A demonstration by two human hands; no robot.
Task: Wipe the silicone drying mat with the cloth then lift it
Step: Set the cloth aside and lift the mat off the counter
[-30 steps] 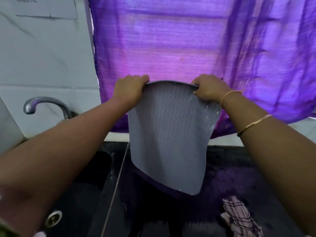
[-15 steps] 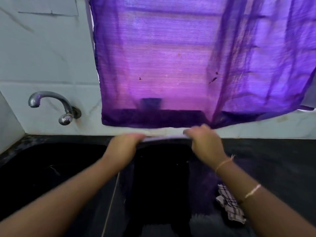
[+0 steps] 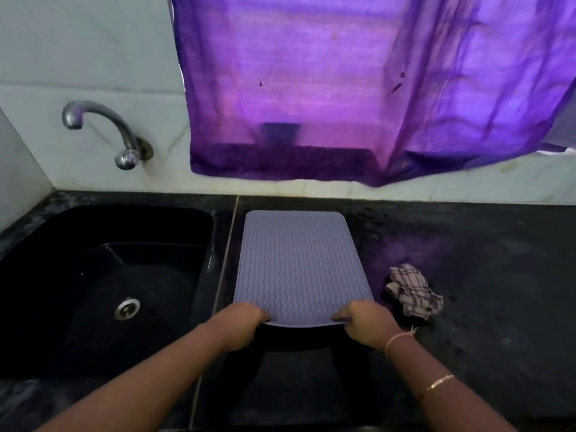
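Note:
The grey silicone drying mat (image 3: 299, 266), ribbed with wavy lines, lies flat on the black counter (image 3: 486, 263) just right of the sink. My left hand (image 3: 240, 327) pinches its near left corner and my right hand (image 3: 366, 324) pinches its near right corner. The mat's near edge is slightly raised off the counter. The checked cloth (image 3: 413, 289) lies crumpled on the counter to the right of the mat, apart from both hands.
A black sink (image 3: 103, 285) with a metal drain sits at the left, under a wall tap (image 3: 106, 132). A purple curtain (image 3: 358, 88) hangs over the back wall behind the counter.
The mat was held up vertically in front of me a second ago. Both hands brought it down, and now it lies flat on the counter with the hands still at its corners.

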